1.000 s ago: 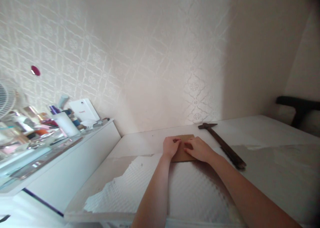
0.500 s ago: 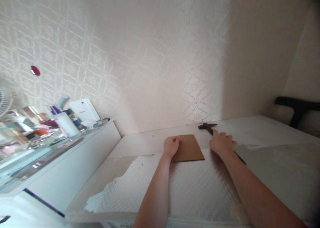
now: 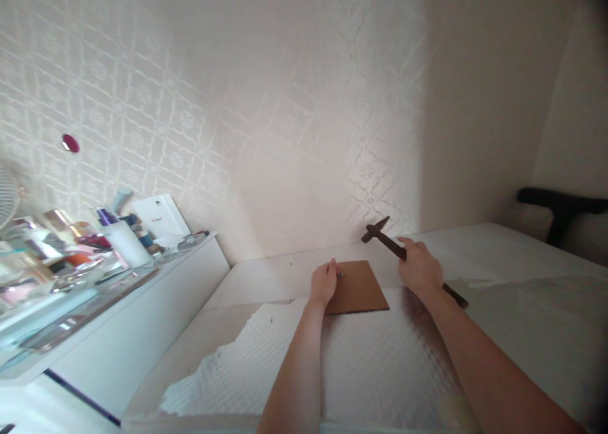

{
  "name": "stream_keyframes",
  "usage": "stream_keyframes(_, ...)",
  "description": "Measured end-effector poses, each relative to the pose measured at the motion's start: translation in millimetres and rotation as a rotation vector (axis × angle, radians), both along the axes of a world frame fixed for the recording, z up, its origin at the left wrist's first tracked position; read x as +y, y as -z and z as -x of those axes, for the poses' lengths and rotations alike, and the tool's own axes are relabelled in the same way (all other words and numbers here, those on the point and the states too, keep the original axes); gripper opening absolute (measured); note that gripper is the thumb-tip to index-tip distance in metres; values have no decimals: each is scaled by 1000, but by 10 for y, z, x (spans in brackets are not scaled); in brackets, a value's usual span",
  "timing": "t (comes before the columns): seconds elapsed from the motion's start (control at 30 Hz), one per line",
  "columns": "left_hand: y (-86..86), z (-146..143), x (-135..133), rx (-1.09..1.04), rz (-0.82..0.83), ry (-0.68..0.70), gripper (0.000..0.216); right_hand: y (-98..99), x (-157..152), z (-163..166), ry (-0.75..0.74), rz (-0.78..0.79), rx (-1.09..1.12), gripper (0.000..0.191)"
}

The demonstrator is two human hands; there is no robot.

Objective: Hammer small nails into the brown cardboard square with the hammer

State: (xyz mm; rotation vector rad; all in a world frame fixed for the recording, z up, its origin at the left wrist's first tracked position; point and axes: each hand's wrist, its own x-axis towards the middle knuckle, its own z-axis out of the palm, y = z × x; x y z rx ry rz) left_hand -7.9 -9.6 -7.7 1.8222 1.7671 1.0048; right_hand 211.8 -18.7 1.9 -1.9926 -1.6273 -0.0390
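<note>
My right hand (image 3: pixel 420 269) is wrapped round the handle of a dark hammer (image 3: pixel 389 242). The hammer's head is raised above the table near the wall, and the handle's end sticks out behind the hand. A square brown board (image 3: pixel 361 289) lies flat on the white table, left of the hammer. On the board's left part rests my left hand (image 3: pixel 324 284), fingers closed. A tiny dark bit shows at those fingertips, too small to name.
Under the board, a quilted white sheet (image 3: pixel 237 358) with a ragged left edge covers part of the table (image 3: pixel 494 250). A white dresser (image 3: pixel 142 313) with bottles and a white box (image 3: pixel 164 217) stands at left. A black chair part (image 3: pixel 560 206) is at right.
The hammer has been lifted off the table, its head rising and shifting left as my right hand tilts. My left fingers have shifted slightly on the board.
</note>
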Motion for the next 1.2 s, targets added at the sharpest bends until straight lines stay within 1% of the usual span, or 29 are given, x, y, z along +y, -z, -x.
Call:
stream_keyframes(0.1,0,6,1,-40,0,-16,52,-63,13,-10,-197,-54,-34,53)
stream_keyframes(0.2,9,15,10,-92,-10,-29,53,-82,16,9,-402,-63,-54,51)
stream_keyframes(0.3,14,22,16,-118,-16,-7,59,-96,5,52,-512,-58,-71,51)
stream_keyframes(0.37,14,26,16,-124,-7,-5,61,-113,-4,68,-527,-61,-75,52)
stream_keyframes(0.5,22,32,18,-150,18,-37,61,-150,-22,36,-497,-60,-69,49)
stream_keyframes(0.67,27,43,20,-169,29,-37,65,-173,-45,-15,-492,-42,-104,52)
stream_keyframes(0.83,6,38,5,-205,49,-33,72,-176,-54,1,-480,-54,-95,51)
stream_keyframes(0.97,9,32,2,-198,39,18,80,-175,-73,17,-500,-48,-111,50)
stream_keyframes(1.03,13,33,1,-206,33,30,78,-183,-82,20,-497,-49,-114,50)
stream_keyframes(1.2,1,34,1,-214,41,-18,70,-196,-82,21,-477,-66,-99,50)
